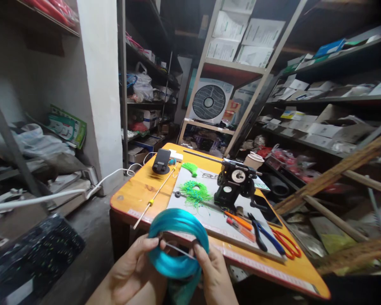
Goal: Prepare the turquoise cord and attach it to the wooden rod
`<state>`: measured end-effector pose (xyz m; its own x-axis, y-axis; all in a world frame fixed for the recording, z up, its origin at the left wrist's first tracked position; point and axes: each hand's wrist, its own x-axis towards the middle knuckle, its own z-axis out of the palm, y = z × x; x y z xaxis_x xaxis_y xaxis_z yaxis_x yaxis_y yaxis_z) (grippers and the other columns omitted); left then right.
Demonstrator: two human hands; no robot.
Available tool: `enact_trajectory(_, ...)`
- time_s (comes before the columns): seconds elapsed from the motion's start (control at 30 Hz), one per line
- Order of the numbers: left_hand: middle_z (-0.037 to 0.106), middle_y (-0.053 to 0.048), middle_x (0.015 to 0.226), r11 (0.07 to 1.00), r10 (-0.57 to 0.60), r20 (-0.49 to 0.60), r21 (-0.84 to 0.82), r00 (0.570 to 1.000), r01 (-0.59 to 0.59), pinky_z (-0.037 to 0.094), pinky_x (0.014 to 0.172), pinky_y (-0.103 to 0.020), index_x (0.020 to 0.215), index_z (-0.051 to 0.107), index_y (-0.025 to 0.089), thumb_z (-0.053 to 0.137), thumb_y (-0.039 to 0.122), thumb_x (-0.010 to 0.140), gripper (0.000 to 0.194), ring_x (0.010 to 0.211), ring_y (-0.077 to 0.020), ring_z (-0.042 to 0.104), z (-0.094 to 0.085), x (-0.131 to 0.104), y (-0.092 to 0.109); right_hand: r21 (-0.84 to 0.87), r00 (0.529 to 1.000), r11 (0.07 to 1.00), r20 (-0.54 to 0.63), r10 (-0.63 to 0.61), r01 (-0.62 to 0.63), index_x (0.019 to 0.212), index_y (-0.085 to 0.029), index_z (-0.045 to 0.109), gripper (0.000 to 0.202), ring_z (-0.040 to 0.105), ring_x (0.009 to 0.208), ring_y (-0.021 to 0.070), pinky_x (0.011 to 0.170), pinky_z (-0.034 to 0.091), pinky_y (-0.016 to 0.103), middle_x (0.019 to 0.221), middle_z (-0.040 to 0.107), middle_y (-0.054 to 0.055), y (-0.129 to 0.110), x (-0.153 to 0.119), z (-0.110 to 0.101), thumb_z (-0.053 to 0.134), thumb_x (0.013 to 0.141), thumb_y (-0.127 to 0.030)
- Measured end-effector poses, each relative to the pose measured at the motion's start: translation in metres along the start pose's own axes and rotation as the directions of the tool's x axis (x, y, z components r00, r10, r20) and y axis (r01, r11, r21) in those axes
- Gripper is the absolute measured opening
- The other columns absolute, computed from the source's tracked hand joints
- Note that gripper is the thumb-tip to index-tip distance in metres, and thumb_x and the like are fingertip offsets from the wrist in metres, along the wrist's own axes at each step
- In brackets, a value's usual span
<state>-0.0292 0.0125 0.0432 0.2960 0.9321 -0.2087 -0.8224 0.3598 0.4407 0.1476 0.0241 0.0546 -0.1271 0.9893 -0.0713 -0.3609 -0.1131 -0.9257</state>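
Note:
A shiny teal coil (178,266), which looks like wound line or thin tubing, is raised in front of the table's near edge. My left hand (136,258) grips its left side, thumb and fingers closed around the band. On the opposite side my right hand (214,264) pinches the coil with the thumb over its inner edge. A thin whitish strip (179,249) runs across the coil's opening between both thumbs; I cannot tell whether it belongs to the coil. Teal material hangs below, partly hidden by my hands.
An orange table (130,190) carries a grey board (178,203), a black winding machine (236,182) with a dial, green strand bundles (195,192), pliers (266,237), red scissors (288,245) and a thin rod (158,192). A phone stand (161,161) stands far left. A wooden ladder (336,173) leans right.

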Motion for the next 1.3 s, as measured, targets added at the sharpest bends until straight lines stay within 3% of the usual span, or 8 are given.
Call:
enact_trajectory(0.27,0.054,0.007,0.055,0.983,0.144,0.04,0.107,0.989,-0.148,0.049,0.065,-0.024,0.062,0.059,0.018,0.083,0.033,0.074,0.031,0.06,-0.0107,0.061,0.029,-0.004,0.001,0.161,0.997,0.986,-0.06,0.049,-0.039,0.061,-0.018,0.05,0.049,0.034,0.044,0.004,0.045,0.031,0.014,0.049,0.044,-0.008,0.015,-0.005,0.01,0.08,0.067,-0.056)
enact_trajectory(0.43,0.034,0.013,0.05,0.913,0.263,0.12,0.289,0.957,-0.287,0.046,0.059,-0.023,0.065,0.05,0.019,0.076,0.041,0.08,0.038,0.04,-0.0023,0.03,0.042,-0.003,-0.008,0.207,0.989,0.974,-0.091,0.113,-0.092,0.06,-0.017,0.052,0.054,0.035,0.041,0.0039,0.041,0.027,0.015,0.046,0.046,-0.007,0.04,-0.008,0.013,0.08,0.062,-0.063)
enact_trajectory(0.63,0.027,0.013,0.054,0.861,0.163,0.167,0.457,0.972,-0.222,0.021,0.04,-0.017,0.079,0.051,0.022,0.072,0.05,0.081,0.035,0.044,-0.0048,0.017,0.046,0.001,-0.01,0.178,0.966,0.957,-0.081,0.248,-0.23,0.075,-0.019,0.059,0.056,0.029,0.035,0.0034,0.035,0.024,0.014,0.043,0.039,-0.011,0.062,-0.014,0.006,0.075,0.061,-0.071)
enact_trajectory(0.9,0.041,0.012,0.052,0.713,0.051,0.09,0.694,0.995,-0.099,0.024,0.041,-0.015,0.12,0.056,0.021,0.078,0.051,0.073,0.06,0.045,-0.0058,0.029,0.052,0.003,0.017,0.025,0.983,0.983,0.045,0.18,-0.181,0.097,-0.018,0.066,0.065,0.02,0.034,0.0039,0.036,0.024,0.018,0.041,0.025,-0.014,0.064,-0.02,-0.014,0.076,0.06,-0.072)
enact_trajectory(1.0,0.064,0.004,0.076,0.67,0.085,0.084,0.733,0.993,-0.119,0.046,0.063,-0.015,0.118,0.062,0.026,0.077,0.057,0.07,0.059,0.073,-0.0125,0.059,0.056,0.002,0.022,-0.058,0.993,0.995,0.078,0.091,-0.087,0.103,-0.018,0.067,0.068,0.028,0.037,0.0069,0.041,0.032,0.021,0.044,0.033,-0.011,0.065,-0.016,-0.018,0.072,0.063,-0.073)
enact_trajectory(1.13,0.067,-0.001,0.113,0.557,0.094,0.086,0.821,0.992,-0.124,0.045,0.089,-0.02,0.116,0.065,0.027,0.077,0.048,0.075,0.048,0.118,-0.022,0.053,0.057,0.005,0.03,-0.227,0.998,0.972,0.019,-0.055,0.058,0.091,-0.019,0.069,0.056,0.033,0.046,0.009,0.048,0.034,0.023,0.048,0.04,-0.008,0.063,-0.014,-0.03,0.075,0.065,-0.067)
enact_trajectory(1.23,0.068,-0.002,0.099,0.48,0.09,0.044,0.874,0.995,-0.082,0.046,0.064,-0.019,0.124,0.061,0.025,0.077,0.039,0.077,0.052,0.088,-0.0184,0.061,0.054,0.013,0.034,-0.331,0.987,0.939,-0.088,-0.131,0.095,0.096,-0.02,0.068,0.044,0.037,0.05,0.0104,0.049,0.031,0.022,0.052,0.044,-0.006,0.054,-0.021,-0.044,0.07,0.076,-0.059)
enact_trajectory(1.3,0.061,0.004,0.069,0.459,0.052,0.02,0.887,0.998,-0.042,0.033,0.044,-0.018,0.127,0.056,0.021,0.073,0.04,0.08,0.053,0.054,-0.0119,0.048,0.053,0.019,0.033,-0.363,0.972,0.926,-0.161,-0.169,0.101,0.097,-0.021,0.065,0.044,0.036,0.05,0.01,0.046,0.026,0.021,0.055,0.042,-0.005,0.041,-0.03,-0.049,0.061,0.083,-0.062)
